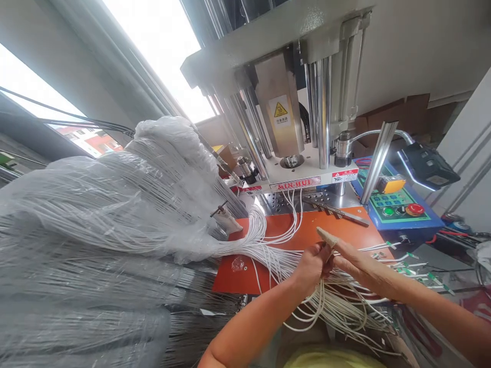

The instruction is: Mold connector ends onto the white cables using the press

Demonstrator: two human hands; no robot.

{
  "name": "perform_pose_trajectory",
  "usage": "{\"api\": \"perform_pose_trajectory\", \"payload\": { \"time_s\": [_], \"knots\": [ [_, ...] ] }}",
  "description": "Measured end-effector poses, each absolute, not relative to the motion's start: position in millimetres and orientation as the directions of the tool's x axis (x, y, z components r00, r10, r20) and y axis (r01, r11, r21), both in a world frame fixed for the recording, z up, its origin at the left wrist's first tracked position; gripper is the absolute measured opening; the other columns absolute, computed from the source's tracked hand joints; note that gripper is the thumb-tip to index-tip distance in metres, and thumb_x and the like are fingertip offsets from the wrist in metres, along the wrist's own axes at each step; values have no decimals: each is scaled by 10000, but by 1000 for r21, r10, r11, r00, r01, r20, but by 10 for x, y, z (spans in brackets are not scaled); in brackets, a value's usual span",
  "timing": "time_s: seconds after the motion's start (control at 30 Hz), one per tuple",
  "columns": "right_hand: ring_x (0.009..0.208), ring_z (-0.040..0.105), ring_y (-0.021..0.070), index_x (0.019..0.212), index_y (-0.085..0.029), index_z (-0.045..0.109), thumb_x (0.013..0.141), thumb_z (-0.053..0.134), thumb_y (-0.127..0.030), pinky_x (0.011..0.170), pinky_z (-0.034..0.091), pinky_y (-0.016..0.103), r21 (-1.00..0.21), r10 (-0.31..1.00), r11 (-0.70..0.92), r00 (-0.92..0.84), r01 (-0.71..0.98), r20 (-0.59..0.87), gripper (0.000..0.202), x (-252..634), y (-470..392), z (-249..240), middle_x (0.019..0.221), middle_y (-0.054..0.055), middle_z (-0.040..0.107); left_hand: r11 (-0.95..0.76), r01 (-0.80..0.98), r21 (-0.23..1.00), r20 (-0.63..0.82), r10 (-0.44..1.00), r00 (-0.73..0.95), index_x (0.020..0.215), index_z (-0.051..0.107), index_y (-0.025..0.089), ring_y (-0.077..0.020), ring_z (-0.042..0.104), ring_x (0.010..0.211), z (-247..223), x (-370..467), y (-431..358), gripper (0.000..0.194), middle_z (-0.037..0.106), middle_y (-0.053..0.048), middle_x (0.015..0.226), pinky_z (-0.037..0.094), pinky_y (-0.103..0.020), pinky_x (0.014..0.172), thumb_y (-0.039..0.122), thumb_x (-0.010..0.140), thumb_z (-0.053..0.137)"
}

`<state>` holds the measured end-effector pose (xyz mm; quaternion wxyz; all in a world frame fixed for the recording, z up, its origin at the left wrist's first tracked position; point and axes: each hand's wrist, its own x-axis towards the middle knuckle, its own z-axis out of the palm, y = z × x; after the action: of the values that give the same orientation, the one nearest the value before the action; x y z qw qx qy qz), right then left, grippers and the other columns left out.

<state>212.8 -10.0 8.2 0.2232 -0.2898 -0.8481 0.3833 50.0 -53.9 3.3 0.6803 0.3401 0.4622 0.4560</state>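
Both hands meet above the right part of an orange work plate (230, 278), over a bundle of white cables (268, 254). My left hand (311, 268) has its fingers curled in near my right hand; what they hold, if anything, is hidden. My right hand (335, 250) wears light coverings on its fingertips, and one covered finger points up and left. Its other fingers are hidden behind the left hand. Under the hands, more cables (345, 306) hang in loops, and cable ends with green pieces (416, 271) spread to the right.
A press machine (295, 181) stands behind the plate, with a metal tool (345, 214) lying before it. A blue control box (406, 214) with a red button is at right. Plastic-wrapped cables (115, 204) fill the left. A lamp (429, 166) hangs at right.
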Motion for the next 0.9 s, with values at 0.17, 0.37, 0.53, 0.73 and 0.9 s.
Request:
{"api": "perform_pose_trajectory", "payload": {
  "time_s": [0.17,0.37,0.53,0.73,0.9],
  "knots": [
    [1359,381,296,1469,-218,331,931,434,-277,1096,348,521,-641,822,533,-517,552,239,550,2247,679,-124,1484,149,406,241,-208,948,-247,969,-2,735,569,144,-36,275,415,-16,377,-393,424,515,41,537,159,-205,415,550,748,689],
    [1048,569,307,1028,-91,621,817,413,-54,861,463,398,-207,836,535,-548,819,-4,299,2180,1222,-320,1061,206,612,220,-198,955,-233,971,-47,830,640,128,-36,317,440,-48,245,-229,429,593,26,594,179,-201,438,502,664,769],
    [750,624,213,1029,-126,577,733,486,-82,637,429,291,-286,841,489,-533,824,-96,313,2077,1127,-150,873,114,643,325,-219,920,-327,945,28,968,584,128,-59,377,437,14,197,-213,514,662,-24,627,154,-199,414,563,720,696],
    [643,566,174,996,-175,522,743,488,-218,559,385,265,-694,800,237,-542,680,-257,258,2058,908,-83,710,3,601,270,-247,930,-275,961,17,964,454,170,-73,471,495,35,219,-243,398,734,-99,819,184,-185,419,505,808,601],
    [491,505,125,918,-200,473,726,482,-222,455,363,228,-870,773,-98,-514,483,-373,193,2029,755,-219,566,-51,534,319,-285,904,-336,942,-9,873,526,142,-82,472,499,8,242,-212,339,734,-126,801,177,-199,412,443,746,619]
  ]
}}
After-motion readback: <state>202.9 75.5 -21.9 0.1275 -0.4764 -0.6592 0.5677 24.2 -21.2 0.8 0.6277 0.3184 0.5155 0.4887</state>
